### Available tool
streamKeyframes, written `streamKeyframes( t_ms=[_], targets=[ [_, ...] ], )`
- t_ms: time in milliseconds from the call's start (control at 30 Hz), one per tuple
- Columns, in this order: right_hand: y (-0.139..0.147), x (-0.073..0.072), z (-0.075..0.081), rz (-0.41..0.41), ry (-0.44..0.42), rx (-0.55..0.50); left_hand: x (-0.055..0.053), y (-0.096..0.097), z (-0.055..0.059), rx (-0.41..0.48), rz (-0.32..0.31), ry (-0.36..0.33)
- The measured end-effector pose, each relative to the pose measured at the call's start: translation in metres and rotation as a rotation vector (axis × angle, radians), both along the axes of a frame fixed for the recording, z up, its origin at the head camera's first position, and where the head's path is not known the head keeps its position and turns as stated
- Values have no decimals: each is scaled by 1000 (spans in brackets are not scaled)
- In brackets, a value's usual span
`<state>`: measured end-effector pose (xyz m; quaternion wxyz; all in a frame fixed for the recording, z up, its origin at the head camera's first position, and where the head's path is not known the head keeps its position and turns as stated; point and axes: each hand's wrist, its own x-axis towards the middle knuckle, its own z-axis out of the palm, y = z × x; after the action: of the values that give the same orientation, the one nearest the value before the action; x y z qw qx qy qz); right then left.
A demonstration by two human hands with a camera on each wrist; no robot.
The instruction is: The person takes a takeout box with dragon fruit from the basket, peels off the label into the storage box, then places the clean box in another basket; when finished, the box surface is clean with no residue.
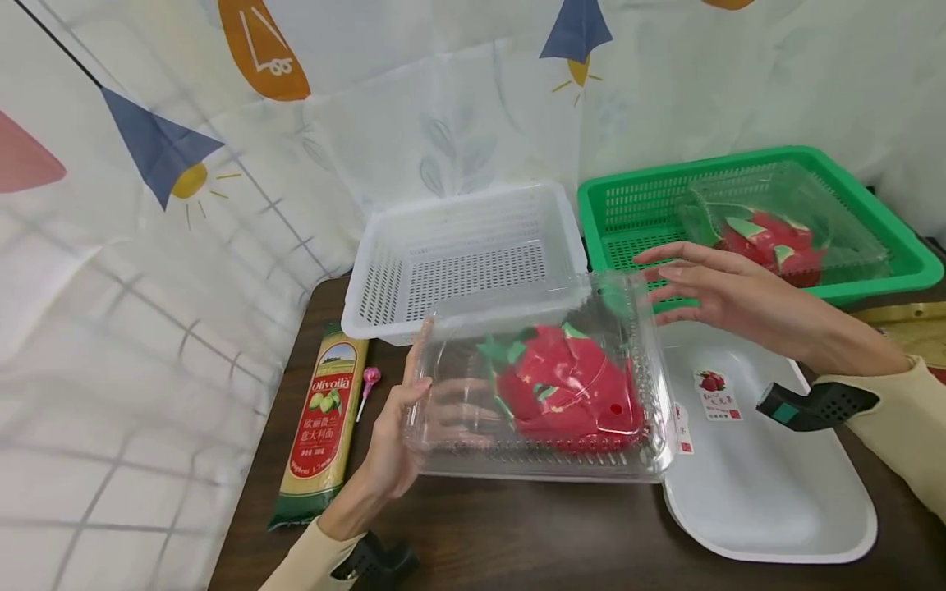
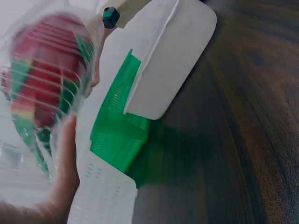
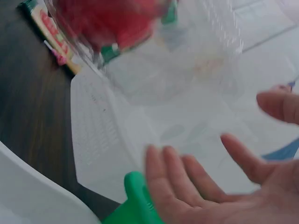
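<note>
My left hand (image 1: 402,423) grips the left end of a clear plastic clamshell box (image 1: 461,336), its thumb in front and fingers behind. Inside lie red dragon fruits (image 1: 562,386) with green tips; how many cannot be told, and they look like models. A small red dot shows on the box's lower right. The box is held tilted above the table. Close by its upper right corner is my right hand (image 1: 727,287), fingers spread and holding nothing. In the right wrist view, that hand (image 3: 224,191) is apart from the box.
A white basket (image 1: 377,283) stands behind the box. Back right, a green basket (image 1: 916,271) contains another clear box of dragon fruit. Printed labels (image 1: 717,396) lie in a white tray (image 1: 783,501) at right. A spaghetti packet (image 1: 321,427) and a pink lollipop (image 1: 371,375) lie at left.
</note>
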<state>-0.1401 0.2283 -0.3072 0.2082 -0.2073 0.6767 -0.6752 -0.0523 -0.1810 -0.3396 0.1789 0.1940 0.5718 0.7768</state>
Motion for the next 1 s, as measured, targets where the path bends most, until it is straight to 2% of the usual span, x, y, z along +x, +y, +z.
streamKeyframes(
  t_ms=[67,233,333,433,600,800,1000],
  targets=[
    [2,-6,-6,110,-60,-21,-3,1,-2,25,-42,-11],
    [-2,-14,-16,457,-198,-153,-10,6,-5,78,-158,-34],
    [-11,-11,-18,561,-233,-191,-14,10,-7,91,-218,-58],
    [-17,-4,-18,580,-231,-131,-17,13,-11,81,-270,-77],
    [-20,9,-10,539,-221,16,-21,16,-13,24,-336,-76],
    [-23,21,-4,529,-231,160,-25,18,-11,-45,-433,-94],
    [-29,33,-8,550,-234,299,-26,23,-10,-135,-482,-140]
  ],
)
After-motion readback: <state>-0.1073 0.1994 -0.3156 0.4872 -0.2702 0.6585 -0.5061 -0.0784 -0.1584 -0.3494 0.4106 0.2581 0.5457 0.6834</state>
